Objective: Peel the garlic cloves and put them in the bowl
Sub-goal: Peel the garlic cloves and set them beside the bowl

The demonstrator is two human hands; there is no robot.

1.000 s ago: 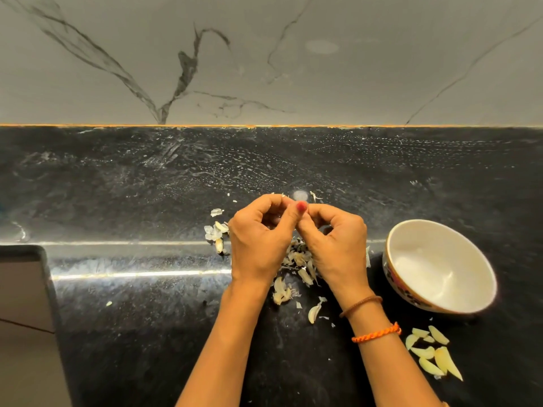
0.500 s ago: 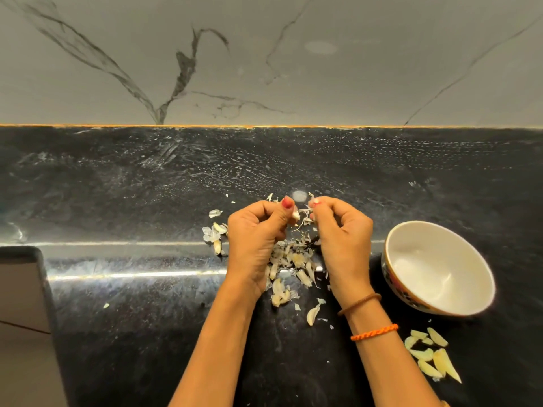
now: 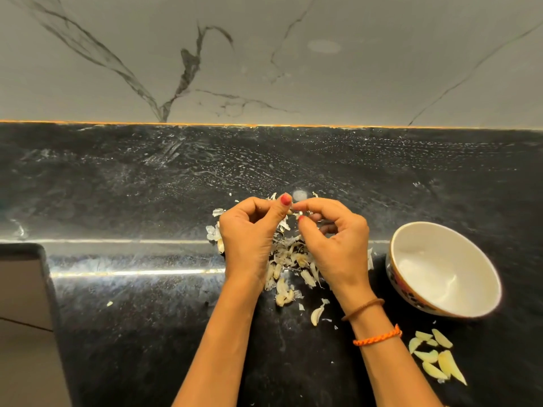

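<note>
Both hands met above the skins (image 3: 293, 257) heaped on the black counter (image 3: 132, 333). The left hand (image 3: 249, 236) and right hand (image 3: 335, 239) each curled in, thumb and forefinger tips pinching a small clove (image 3: 293, 213) between them. Only a pale sliver of it showed at the fingertips, so its long axis and which way it pointed could not be made out. It sat at the very tips, clear of both palms. The white bowl (image 3: 446, 311) stood tilted on the counter just right of the right wrist. Peeled cloves (image 3: 437, 356) lay on the counter near the bowl, on its near side.
</note>
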